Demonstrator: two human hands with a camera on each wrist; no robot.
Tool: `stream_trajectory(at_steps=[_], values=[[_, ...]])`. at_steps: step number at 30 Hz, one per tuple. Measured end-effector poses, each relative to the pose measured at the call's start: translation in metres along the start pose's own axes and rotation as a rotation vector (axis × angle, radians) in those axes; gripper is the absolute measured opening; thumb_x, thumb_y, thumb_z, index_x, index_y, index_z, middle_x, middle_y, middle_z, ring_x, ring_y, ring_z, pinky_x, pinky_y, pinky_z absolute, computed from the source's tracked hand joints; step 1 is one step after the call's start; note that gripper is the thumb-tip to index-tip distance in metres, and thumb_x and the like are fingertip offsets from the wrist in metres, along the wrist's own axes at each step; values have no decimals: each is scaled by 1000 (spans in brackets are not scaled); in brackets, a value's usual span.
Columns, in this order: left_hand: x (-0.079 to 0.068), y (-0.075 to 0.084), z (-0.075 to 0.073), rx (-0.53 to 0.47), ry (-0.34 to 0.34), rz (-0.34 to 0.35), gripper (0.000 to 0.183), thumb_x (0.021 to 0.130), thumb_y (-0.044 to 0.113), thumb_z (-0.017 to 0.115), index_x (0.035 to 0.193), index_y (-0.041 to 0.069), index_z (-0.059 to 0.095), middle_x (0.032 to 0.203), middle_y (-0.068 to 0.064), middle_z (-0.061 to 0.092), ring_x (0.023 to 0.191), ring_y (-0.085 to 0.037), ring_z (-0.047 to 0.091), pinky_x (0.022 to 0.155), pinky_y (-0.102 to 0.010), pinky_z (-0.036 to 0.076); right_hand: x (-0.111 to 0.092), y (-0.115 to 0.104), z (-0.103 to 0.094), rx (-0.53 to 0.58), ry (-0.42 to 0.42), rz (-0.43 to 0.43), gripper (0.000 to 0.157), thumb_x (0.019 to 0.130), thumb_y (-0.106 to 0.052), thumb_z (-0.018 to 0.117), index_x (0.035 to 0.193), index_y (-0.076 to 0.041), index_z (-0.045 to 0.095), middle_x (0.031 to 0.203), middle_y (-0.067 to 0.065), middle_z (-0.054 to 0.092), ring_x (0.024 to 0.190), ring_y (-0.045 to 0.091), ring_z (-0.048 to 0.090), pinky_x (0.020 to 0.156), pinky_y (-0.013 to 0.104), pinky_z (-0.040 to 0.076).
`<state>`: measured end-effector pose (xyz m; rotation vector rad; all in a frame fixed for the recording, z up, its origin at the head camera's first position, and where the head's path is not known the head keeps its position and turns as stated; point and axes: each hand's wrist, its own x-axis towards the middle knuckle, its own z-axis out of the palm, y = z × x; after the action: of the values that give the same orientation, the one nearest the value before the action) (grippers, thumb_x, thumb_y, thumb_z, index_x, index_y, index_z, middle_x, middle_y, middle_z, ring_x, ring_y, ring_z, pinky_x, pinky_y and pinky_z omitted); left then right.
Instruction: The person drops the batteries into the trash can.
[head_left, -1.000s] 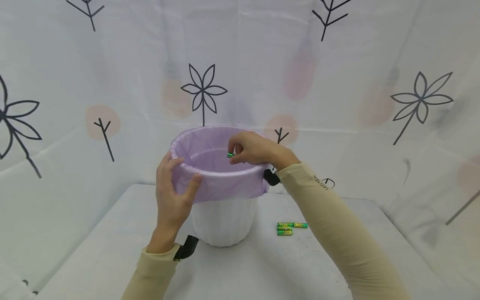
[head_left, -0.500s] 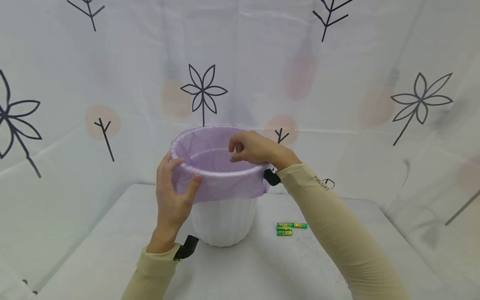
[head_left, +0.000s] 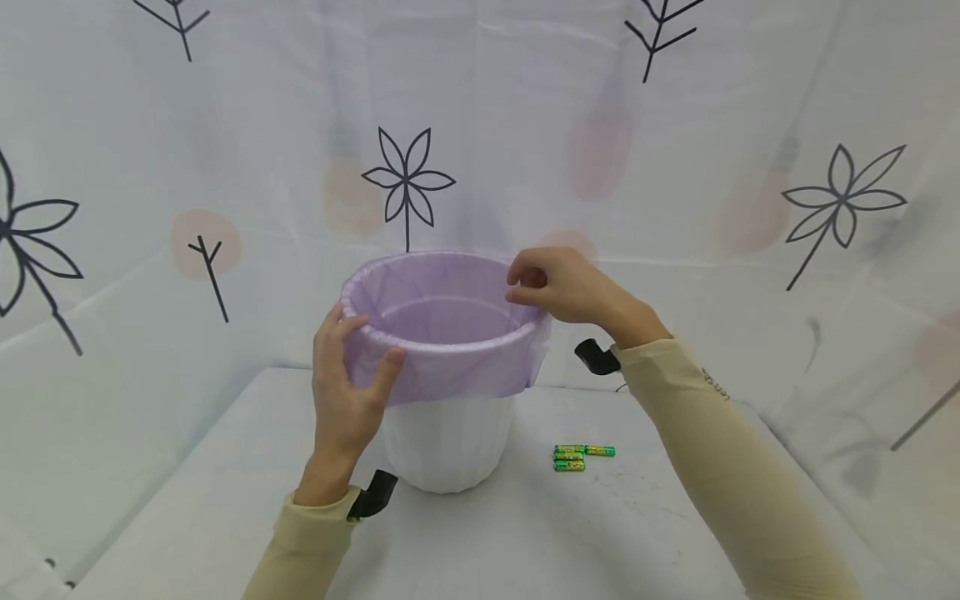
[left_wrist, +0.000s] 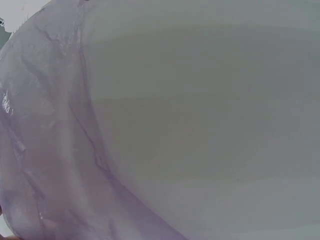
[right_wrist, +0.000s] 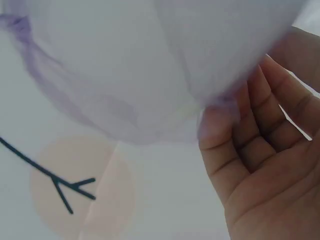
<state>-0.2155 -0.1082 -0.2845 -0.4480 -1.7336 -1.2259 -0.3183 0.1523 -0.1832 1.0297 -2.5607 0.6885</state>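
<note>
A white trash can (head_left: pixel 448 446) stands on the table, lined with a purple trash bag (head_left: pixel 450 371) folded over its rim. My left hand (head_left: pixel 345 400) grips its left side, with fingertips over the rim and the thumb against the bag outside. At the right part of the rim, my right hand (head_left: pixel 570 287) has loosely bent fingers with nothing visible between them. The right wrist view shows that hand's thumb (right_wrist: pixel 217 125) overlapping the bag's hem. Several green and gold batteries (head_left: pixel 570 457) lie on the table right of the can. The can's bottom is hidden.
The white table (head_left: pixel 225 500) reaches back to a white curtain (head_left: pixel 480 108) printed with flowers and twigs. Black wrist mounts (head_left: pixel 597 357) sit at both cuffs.
One second ago my right hand pinched a green battery over the can; half a second ago it no longer showed. The right hand has since moved right to the rim. The left hand stayed.
</note>
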Motion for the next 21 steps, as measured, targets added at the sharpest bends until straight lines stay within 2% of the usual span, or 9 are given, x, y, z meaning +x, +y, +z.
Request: stream_trajectory(at_steps=[4,11,15,21], values=[[-1,0,1,0,6,12,46,77,4,70,118,-5,51,140,-28,38,129,-40,36,101,-60,31,-19,9,-6,0,38,-5,10,86,-15,71,93,-10,66,79,0,62,74,15,56,70,32,47],[-1,0,1,-13,21,37,46,77,4,70,117,-6,51,138,-28,39,127,-41,38,99,-58,33,-50,22,-7,-13,37,37,12,91,-24,65,96,-13,66,83,-2,62,76,14,56,70,33,48],[0,-1,1,-16,26,42,46,77,5,71,117,-6,51,138,-28,40,126,-41,38,99,-56,33,-67,30,1,-9,43,50,12,92,-26,64,95,-15,66,81,-3,61,75,14,55,68,31,48],[-2,-3,1,-19,33,40,46,78,9,72,117,-5,51,138,-27,40,127,-41,38,99,-57,33,-92,41,21,22,20,47,9,91,-21,65,95,-12,65,79,-6,60,73,13,55,66,27,48]])
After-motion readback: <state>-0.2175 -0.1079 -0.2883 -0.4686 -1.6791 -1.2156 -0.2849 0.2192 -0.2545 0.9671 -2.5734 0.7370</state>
